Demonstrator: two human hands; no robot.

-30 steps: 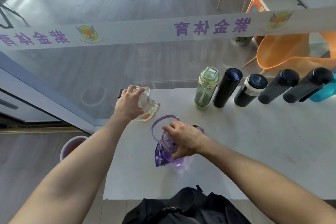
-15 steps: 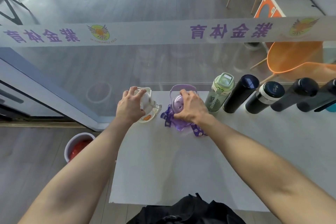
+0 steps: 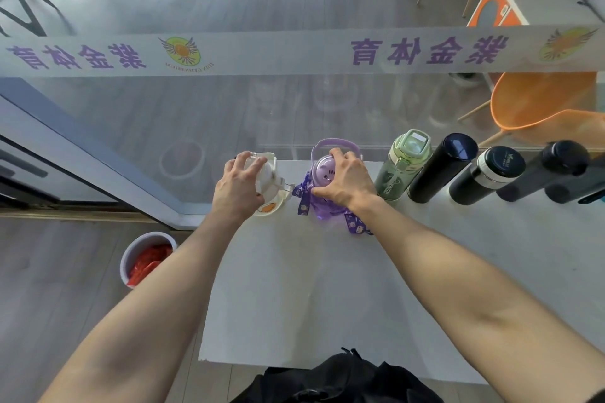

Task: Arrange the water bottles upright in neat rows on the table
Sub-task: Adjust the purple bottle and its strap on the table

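A row of upright bottles runs along the far edge of the white table (image 3: 327, 288). My left hand (image 3: 237, 185) grips the white bottle (image 3: 270, 175) at the left end. My right hand (image 3: 342, 181) grips the lid of the purple bottle (image 3: 322, 170), which stands beside it with a purple strap trailing onto the table. To the right stand a green bottle (image 3: 401, 163), a dark blue flask (image 3: 440, 168), a black flask with a silver band (image 3: 486, 175) and a black bottle (image 3: 545, 171).
A glass wall with a white lettered band (image 3: 294, 52) rises right behind the row. A white bin with red contents (image 3: 147, 257) stands on the floor left of the table. A black bag (image 3: 337, 379) lies at the near edge. Orange chairs (image 3: 540, 101) sit beyond the glass.
My right hand carried the purple bottle from the middle of the table to the back row, between the white and green bottles. My left hand stayed on the white bottle.
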